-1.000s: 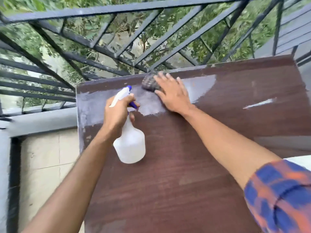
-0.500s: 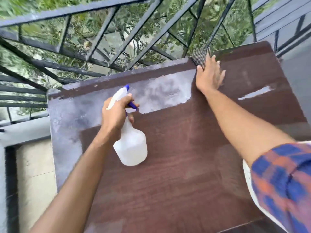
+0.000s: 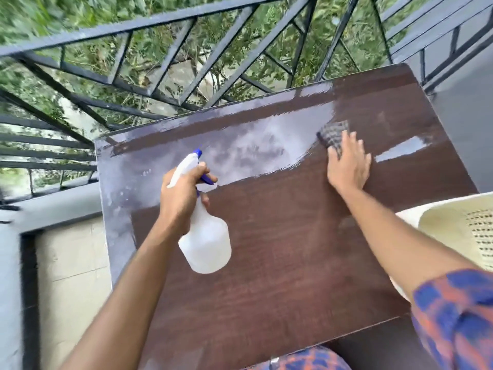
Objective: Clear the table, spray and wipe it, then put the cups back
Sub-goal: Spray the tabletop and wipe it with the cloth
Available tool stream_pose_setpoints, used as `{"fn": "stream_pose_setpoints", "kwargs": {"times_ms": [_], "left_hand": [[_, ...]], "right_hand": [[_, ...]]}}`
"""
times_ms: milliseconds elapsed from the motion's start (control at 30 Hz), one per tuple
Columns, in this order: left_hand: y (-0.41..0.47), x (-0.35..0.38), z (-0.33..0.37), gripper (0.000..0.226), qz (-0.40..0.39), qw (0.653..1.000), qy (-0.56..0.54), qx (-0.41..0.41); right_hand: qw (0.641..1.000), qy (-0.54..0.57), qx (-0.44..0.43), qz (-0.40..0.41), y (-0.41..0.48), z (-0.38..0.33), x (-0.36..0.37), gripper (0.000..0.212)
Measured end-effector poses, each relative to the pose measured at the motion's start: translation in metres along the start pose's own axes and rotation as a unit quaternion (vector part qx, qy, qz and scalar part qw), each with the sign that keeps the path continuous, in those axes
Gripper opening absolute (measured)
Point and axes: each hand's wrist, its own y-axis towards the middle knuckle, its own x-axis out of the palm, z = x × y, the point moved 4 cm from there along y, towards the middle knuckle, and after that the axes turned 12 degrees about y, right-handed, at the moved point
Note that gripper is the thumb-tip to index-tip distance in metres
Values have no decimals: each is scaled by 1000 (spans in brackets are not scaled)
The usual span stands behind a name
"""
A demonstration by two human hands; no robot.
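The right hand [image 3: 346, 162], flat on the checked cloth [image 3: 334, 134], has swept back from the table's [image 3: 266, 263] far edge, while the left hand [image 3: 184, 196] stays clenched around the spray bottle [image 3: 205, 241], so wiping continues.

A home balcony: metal railing [image 3: 170, 62], greenery [image 3: 80, 12] beyond, tiled floor [image 3: 72, 263].

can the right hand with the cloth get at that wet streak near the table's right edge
Probably yes: the right hand presses the cloth flat on the table, and the wet streak lies just beside it with only bare tabletop between.
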Motion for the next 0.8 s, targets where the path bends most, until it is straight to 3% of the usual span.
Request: {"fn": "stream_pose_setpoints", "kwargs": {"times_ms": [67, 133, 233, 300, 367, 433, 500, 600, 700, 733, 800], "left_hand": [[-7, -12, -7, 35, 7, 1000, 5, -6], [-13, -24, -14, 25, 16, 1000, -1, -13], [-19, -41, -26, 13, 26, 999, -8, -18], [-23, -51, -33, 13, 35, 999, -10, -22], [-26, -64, -39, 23, 42, 999, -23, -22], [-27, -80, -44, 35, 47, 998, -24, -22], [-27, -96, -50, 38, 54, 998, -22, -25], [-30, -124, -59, 27, 72, 996, -36, -35], [-32, -151, -69, 34, 88, 995, -43, -38], [-33, -160, -73, 31, 93, 994, -50, -42], [-31, -173, -82, 15, 97, 992, -63, -54]], "right_hand": [[999, 11, 46, 5, 22, -21, 1, 60], [1000, -5, 5, -23, 15, -61, 19, 60], [978, -24, -167, -121, -51, -135, 69, 61], [936, -29, -288, -198, -124, -165, 98, 62], [882, -53, -402, -241, -200, -163, 111, 60], [861, -60, -449, -232, -225, -138, 102, 59], [894, -64, -407, -179, -198, -108, 86, 58], [977, -47, -200, -58, -119, -79, 58, 56], [999, 15, -28, 5, -84, -116, 65, 57], [999, 17, -35, -7, -91, -144, 80, 57], [986, 15, -150, -68, -130, -203, 117, 57]]}}
